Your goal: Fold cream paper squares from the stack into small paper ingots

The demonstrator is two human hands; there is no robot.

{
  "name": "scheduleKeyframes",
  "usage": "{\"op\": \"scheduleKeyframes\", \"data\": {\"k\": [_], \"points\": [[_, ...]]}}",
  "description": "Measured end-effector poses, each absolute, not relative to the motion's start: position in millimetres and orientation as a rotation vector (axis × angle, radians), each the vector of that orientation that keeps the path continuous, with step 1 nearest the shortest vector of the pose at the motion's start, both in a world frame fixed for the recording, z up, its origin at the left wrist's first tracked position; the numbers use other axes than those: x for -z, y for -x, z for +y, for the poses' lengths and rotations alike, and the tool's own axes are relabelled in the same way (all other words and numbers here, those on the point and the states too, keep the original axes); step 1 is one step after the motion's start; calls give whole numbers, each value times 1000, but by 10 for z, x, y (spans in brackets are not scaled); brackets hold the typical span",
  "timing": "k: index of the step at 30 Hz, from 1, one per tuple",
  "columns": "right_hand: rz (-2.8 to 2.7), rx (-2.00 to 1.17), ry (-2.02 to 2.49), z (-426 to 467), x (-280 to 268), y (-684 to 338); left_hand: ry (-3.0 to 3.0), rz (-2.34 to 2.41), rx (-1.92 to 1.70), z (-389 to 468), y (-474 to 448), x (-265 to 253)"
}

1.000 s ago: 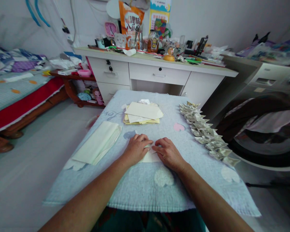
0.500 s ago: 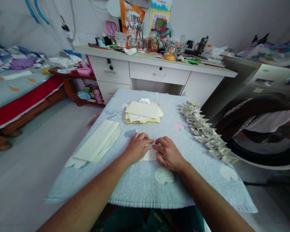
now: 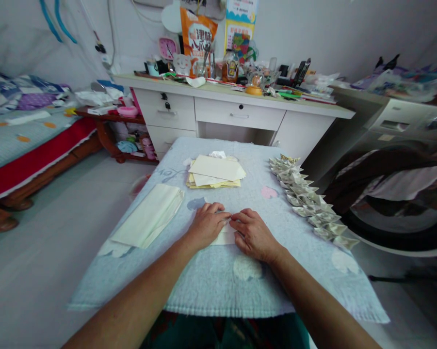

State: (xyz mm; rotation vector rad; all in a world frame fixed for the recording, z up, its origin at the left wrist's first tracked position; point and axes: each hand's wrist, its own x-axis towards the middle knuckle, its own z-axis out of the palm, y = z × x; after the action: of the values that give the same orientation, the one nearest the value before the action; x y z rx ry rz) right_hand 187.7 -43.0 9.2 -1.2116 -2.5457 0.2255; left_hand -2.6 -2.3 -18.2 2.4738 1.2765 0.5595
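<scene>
On the cloth-covered table, a pale sheet of paper [image 3: 224, 237] lies under both of my hands, mostly hidden by them. My left hand [image 3: 208, 224] presses on its left part, thumb pointing to the right and fingers bent. My right hand [image 3: 253, 233] holds the right part with thumb and forefinger close together. The fingertips of the two hands nearly meet at the paper's upper edge. Beyond them sits a stack of cream and yellow paper sheets [image 3: 218, 167]. A folded bundle of pale paper [image 3: 149, 215] rests to the left.
Rows of pointed folded-paper shapes [image 3: 305, 198] run along the table's right side. A light blue patterned cloth [image 3: 203, 286] covers the table. Behind stands a white desk [image 3: 236, 109] crowded with jars and small items. A washing machine [image 3: 403, 121] is at right, a bed [image 3: 32, 140] at left.
My hands stay on the paper, and the fingertips of my right hand have come slightly closer to my left thumb. The whole view has shifted a little.
</scene>
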Motion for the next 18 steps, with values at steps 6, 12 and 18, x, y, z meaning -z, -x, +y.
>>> {"op": "scheduleKeyframes", "data": {"k": [6, 12, 18], "points": [[-2552, -216, 1226, -430, -94, -1884, -2473, 1313, -550, -16, 10, 196], [-2567, -200, 1250, -434, -125, -1882, -2488, 1298, -539, -11, 21, 205], [-2589, -191, 1274, -454, -190, -1875, -2490, 1291, -537, -14, 26, 188]]}}
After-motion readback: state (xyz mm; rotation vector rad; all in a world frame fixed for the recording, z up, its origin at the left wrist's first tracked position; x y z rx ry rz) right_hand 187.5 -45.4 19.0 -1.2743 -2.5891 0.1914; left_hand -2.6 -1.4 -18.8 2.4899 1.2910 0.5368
